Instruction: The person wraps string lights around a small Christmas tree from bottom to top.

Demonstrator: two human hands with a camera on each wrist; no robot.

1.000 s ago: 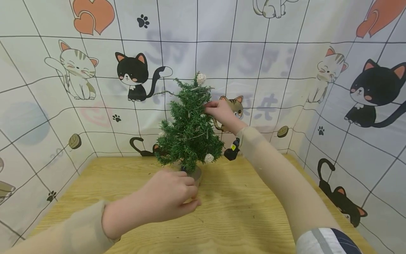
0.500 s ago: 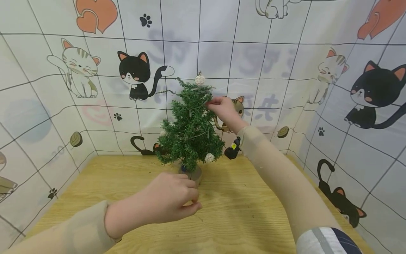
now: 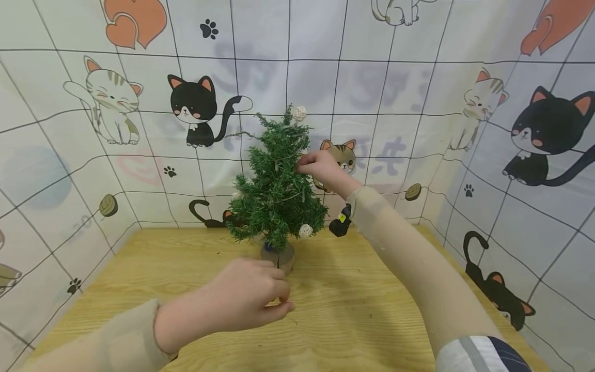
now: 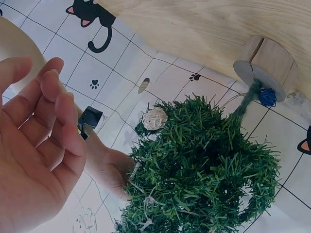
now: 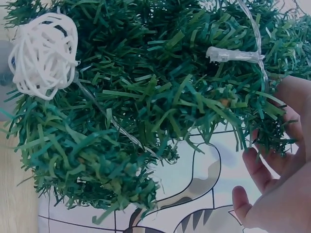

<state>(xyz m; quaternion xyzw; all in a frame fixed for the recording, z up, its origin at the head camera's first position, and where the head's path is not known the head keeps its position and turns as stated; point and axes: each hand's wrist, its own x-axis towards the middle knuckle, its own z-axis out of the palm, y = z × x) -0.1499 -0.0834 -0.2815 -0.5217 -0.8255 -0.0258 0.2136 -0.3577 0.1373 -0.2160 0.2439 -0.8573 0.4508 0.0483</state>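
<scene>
A small artificial Christmas tree (image 3: 274,191) stands upright on a round wooden base (image 3: 281,256). My right hand (image 3: 322,166) is at its upper right side, fingers among the needles. In the right wrist view, the clear wire of a string of lights (image 5: 233,55) runs into those fingers, which seem to pinch it beside a branch; the exact contact is hidden. White woven balls hang near the tip (image 3: 299,113) and at the lower right (image 3: 306,231). My left hand (image 3: 232,294) hovers before the base, loosely curled and holding nothing.
The tree stands on a wood-grain table (image 3: 325,320), close to a cloth backdrop (image 3: 372,93) printed with cats and a grid. A dark blue woven ball (image 4: 267,97) sits by the trunk at the base. A black device (image 3: 341,221) hangs under the right wrist.
My right hand has shifted slightly down along the tree's side. The white ball at the tip has swung a little to the right. My left hand has stayed almost still.
</scene>
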